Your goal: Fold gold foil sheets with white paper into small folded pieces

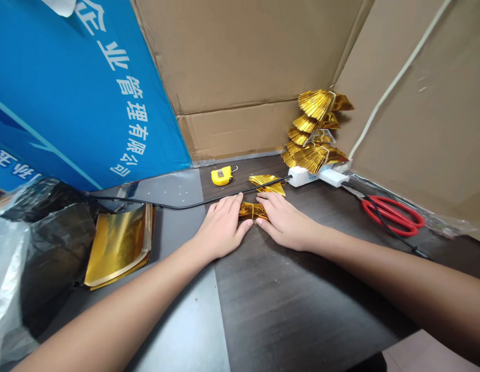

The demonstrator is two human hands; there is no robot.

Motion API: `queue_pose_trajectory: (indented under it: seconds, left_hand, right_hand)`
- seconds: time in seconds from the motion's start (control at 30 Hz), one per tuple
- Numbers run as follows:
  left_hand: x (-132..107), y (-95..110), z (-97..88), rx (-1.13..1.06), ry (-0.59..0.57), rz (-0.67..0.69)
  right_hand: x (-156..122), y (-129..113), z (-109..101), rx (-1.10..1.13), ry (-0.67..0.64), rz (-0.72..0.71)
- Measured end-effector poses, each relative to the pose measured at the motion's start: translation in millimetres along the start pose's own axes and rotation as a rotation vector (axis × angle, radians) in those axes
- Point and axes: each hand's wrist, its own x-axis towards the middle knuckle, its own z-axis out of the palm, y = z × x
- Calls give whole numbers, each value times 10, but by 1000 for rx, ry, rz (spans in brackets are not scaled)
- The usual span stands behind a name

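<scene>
Currently the left hand [221, 227] and right hand [287, 222] sit either side of a gold foil bundle [252, 211] on a dark desk [302, 289], fingers together and touching it; a black cable [193, 205] runs just beyond, near a folded gold foil sheet [267, 184], yellow tape measure [221, 175] and power strip [299, 176]

A shiny, crinkled gold foil bundle [252, 211] lies flat on the table [286, 289]. Its ends sit pressed between the left hand [220, 227] and right hand [287, 222].
</scene>
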Motion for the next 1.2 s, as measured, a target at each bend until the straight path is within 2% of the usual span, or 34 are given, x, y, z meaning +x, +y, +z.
queue_pose_trajectory:
  seconds: [0.43, 0.67, 0.9, 1.2]
  left_hand:
    - [18, 27, -35, -31, -65, 0]
    - [1, 24, -15, 16, -34, -15]
    - [-28, 52, -13, 128, 43, -26]
    - [-32, 113, 32, 168, 22, -34]
  right_hand:
    - [17, -23, 20, -10, 18, -11]
    - [18, -11, -8, -20, 11, -7]
    - [15, -15, -32, 12, 74, -21]
    - [19, -29, 48, 6, 62, -30]
